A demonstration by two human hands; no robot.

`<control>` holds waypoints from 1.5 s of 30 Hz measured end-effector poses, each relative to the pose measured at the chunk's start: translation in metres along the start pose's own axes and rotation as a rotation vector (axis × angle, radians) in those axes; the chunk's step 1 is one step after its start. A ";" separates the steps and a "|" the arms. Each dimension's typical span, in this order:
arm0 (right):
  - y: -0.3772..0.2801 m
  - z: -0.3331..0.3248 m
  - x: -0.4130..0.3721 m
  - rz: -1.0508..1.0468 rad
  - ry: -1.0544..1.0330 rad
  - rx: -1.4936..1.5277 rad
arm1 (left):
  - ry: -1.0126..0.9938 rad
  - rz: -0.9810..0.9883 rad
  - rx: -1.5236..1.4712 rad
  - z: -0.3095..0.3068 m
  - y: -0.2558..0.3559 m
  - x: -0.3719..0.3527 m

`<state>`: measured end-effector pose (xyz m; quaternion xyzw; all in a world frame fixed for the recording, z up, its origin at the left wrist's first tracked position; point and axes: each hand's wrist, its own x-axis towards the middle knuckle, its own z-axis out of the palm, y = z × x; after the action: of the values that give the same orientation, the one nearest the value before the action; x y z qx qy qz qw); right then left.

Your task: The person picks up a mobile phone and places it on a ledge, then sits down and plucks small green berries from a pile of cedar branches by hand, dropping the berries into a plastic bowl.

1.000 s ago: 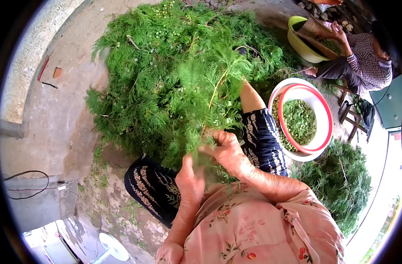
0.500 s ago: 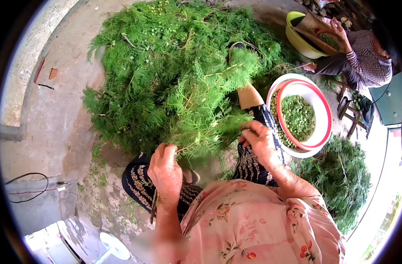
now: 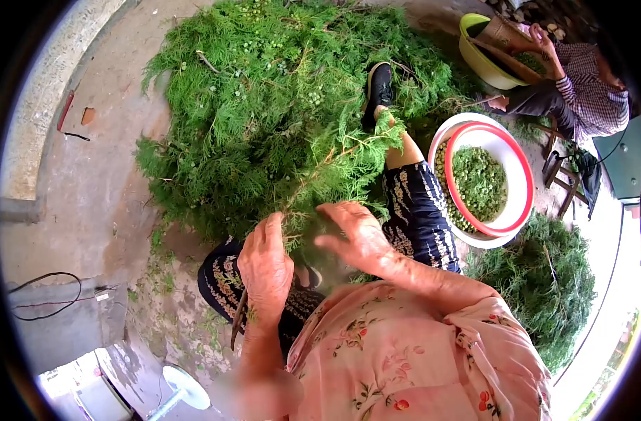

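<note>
A leafy green branch [image 3: 327, 165] stretches from my left hand [image 3: 265, 263] up and to the right over my lap. My left hand is closed around its stem, and the brown stem end [image 3: 239, 319] sticks out below the palm. My right hand [image 3: 355, 235] is beside the lower sprigs of the branch, thumb and fingers apart, with nothing visible between them. Beyond my knees lies a large heap of green branches [image 3: 229, 133]. On the right, a red-rimmed basin [image 3: 520, 203] of small green cones stands in a wider white basin [image 3: 485, 244].
At the upper right a co-worker [image 3: 590, 91] sits by a yellow-green tub [image 3: 475, 67], holding a woven basket [image 3: 506, 43]. Another branch pile [image 3: 545, 288] lies at the right. A black cable [image 3: 47, 277] is on the left, and a white fan-like object [image 3: 187, 386] stands lower left.
My right hand has moved left and down along the branch towards my left hand, and its fingers have spread. The branch has swung lower, uncovering my black shoe.
</note>
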<state>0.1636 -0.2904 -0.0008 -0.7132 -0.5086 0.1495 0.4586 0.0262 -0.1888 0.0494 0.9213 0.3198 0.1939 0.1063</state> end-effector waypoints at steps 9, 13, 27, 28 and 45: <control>0.022 0.013 0.015 0.826 -0.385 0.872 | -0.236 -0.177 -0.110 0.012 -0.041 0.012; 0.025 0.024 0.014 0.876 -0.424 1.231 | -0.402 -0.379 -0.444 0.018 -0.072 0.030; -0.002 0.057 0.029 0.897 -0.376 1.272 | -0.076 -0.203 0.113 0.001 -0.040 0.040; -0.006 0.056 0.030 0.901 -0.380 1.300 | -0.075 -0.210 0.189 0.000 -0.038 0.041; -0.048 0.043 0.005 0.978 -0.406 1.390 | 0.216 -0.213 0.274 0.058 -0.097 0.038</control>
<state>0.1083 -0.2619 0.0166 -0.3698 -0.0110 0.7299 0.5748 0.0251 -0.0942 -0.0225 0.8619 0.4485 0.2340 -0.0352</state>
